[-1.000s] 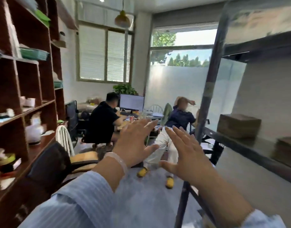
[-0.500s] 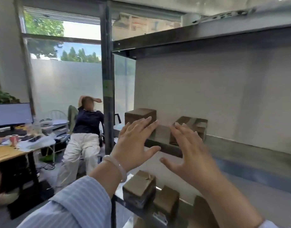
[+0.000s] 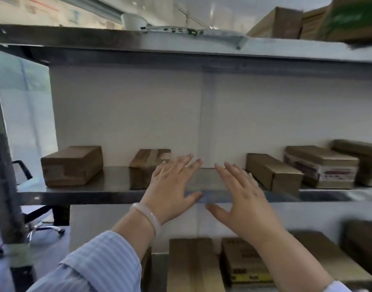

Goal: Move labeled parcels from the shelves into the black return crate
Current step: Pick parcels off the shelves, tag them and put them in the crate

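Hovering spread and empty, left hand (image 3: 172, 186) and right hand (image 3: 242, 199) before shelf (image 3: 96, 194) (long parcel (image 3: 273, 171) end-on, front-to-back)

The dark metal middle shelf (image 3: 109, 192) crosses the centre of the frame. It carries a plain box (image 3: 71, 166) at the left, a taped box (image 3: 147, 165) near it, then a gap, then a long box (image 3: 273, 172), a labelled box (image 3: 322, 166) and an end box (image 3: 358, 161) at the right. The top shelf (image 3: 96, 36) holds a white cup (image 3: 133, 21), a flat packet (image 3: 202, 34) and cartons (image 3: 282, 22) at the upper right, and the bottom shelf (image 3: 158, 275) holds flat boxes (image 3: 193, 264).
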A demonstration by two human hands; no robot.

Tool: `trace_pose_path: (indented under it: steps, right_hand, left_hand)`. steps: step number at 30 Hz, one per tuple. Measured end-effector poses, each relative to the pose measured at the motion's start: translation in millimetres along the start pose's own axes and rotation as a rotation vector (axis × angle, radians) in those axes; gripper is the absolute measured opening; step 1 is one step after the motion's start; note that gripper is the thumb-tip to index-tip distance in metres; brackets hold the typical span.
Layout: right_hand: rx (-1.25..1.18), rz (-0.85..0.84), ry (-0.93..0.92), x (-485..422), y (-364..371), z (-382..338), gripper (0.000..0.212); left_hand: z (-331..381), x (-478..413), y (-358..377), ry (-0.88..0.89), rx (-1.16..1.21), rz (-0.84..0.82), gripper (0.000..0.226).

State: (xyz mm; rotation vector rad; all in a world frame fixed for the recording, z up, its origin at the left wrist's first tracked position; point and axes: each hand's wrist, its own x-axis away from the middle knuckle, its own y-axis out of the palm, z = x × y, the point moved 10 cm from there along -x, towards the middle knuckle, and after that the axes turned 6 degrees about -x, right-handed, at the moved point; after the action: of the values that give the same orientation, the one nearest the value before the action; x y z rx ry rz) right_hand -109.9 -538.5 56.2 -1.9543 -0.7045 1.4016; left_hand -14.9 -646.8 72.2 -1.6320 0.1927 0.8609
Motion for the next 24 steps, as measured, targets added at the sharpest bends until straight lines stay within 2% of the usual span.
trace_pose_path:
  steps: [6, 11, 16, 21, 24]
  right_hand:
    - [0.055, 0.028, 0.064, 15, -34, 70, 0.084]
    - [0.041, 0.006, 0.073, 17, -52, 137, 0.079]
    - [-0.128, 0.083, 0.184, 4, -88, 209, 0.070]
    - [-0.283, -0.067, 0.242, -10, -69, 249, 0.065]
    - [-0.392, -0.076, 0.303, -29, -59, 271, 0.063]
  left_hand:
    - [66, -36, 43, 0.088, 0.028, -0.039, 0.077]
    - [117, -74, 78, 0.081, 0.097, -0.043, 0.077]
    - [161, -107, 106, 0.000, 0.210, -0.025, 0.074]
    - [184, -125, 131, -0.066, 0.237, -0.068, 0.071]
    - [182, -141, 137, -0.149, 0.303, -0.058, 0.068]
